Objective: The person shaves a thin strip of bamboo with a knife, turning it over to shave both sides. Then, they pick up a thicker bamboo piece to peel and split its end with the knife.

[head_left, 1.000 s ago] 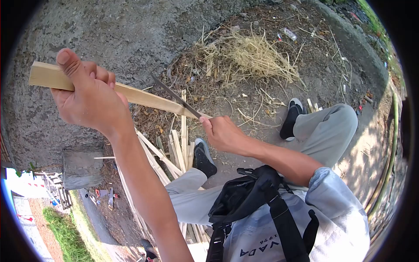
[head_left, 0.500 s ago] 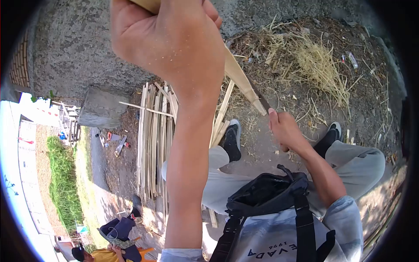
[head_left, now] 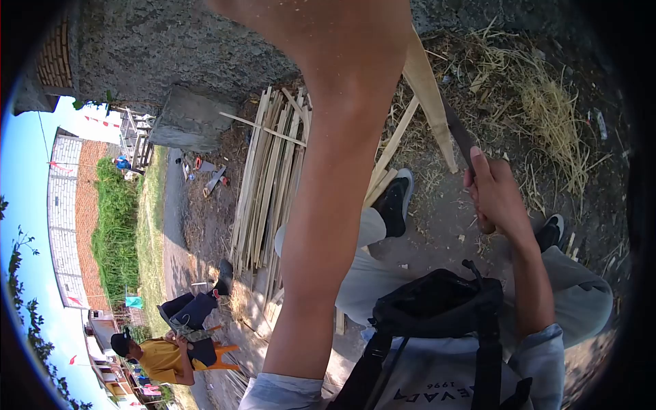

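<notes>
At the top edge, my left hand (head_left: 328, 31) is cut off by the frame and its fingers are out of sight. A pale bamboo strip (head_left: 429, 92) runs down from behind that hand, tapering to a tip over the ground. My right hand (head_left: 497, 191) is wrapped round the handle of a knife (head_left: 459, 128), thumb laid along the top. Its dark blade lies along the right side of the strip, overlapping its edge in this view. The butt of the handle shows below my fingers.
Long split strips (head_left: 270, 178) are stacked on the ground left of my legs. Straw-like shavings (head_left: 550, 113) lie at the upper right. A saw (head_left: 215, 181) rests farther left. A person in a yellow shirt (head_left: 160, 359) sits at lower left. My black bag (head_left: 437, 307) hangs at my front.
The view has shifted, so most things sit farther right. My left hand has gone higher, mostly out of frame. More of the knife blade shows beside the bamboo strip.
</notes>
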### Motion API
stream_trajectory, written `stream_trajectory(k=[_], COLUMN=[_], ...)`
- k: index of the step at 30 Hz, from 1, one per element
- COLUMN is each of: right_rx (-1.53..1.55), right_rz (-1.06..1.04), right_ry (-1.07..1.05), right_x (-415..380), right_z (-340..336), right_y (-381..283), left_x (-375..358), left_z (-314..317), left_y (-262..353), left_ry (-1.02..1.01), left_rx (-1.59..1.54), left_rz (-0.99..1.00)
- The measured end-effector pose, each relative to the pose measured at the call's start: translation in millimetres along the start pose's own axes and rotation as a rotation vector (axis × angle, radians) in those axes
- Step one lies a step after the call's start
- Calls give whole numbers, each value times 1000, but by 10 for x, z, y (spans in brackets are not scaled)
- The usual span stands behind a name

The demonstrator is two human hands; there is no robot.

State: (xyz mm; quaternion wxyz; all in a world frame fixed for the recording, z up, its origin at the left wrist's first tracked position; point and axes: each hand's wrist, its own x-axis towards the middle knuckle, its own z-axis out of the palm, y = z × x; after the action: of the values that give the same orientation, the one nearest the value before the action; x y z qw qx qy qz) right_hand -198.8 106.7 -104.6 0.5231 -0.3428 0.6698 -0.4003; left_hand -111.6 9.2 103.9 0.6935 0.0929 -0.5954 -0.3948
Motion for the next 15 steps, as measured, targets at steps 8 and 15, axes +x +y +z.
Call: stream_trajectory(k=[8, 15], right_rx=[-249, -150], right_rz=[-70, -274], right_ry=[41, 52], right_x=[210, -77], right_z=[74, -8], right_y=[782, 88], left_x=[-33, -172], left_z=[-157, 95], left_y=[-33, -5], left_ry=[-61, -7], left_rx=[161, 303], left_rz=[135, 145])
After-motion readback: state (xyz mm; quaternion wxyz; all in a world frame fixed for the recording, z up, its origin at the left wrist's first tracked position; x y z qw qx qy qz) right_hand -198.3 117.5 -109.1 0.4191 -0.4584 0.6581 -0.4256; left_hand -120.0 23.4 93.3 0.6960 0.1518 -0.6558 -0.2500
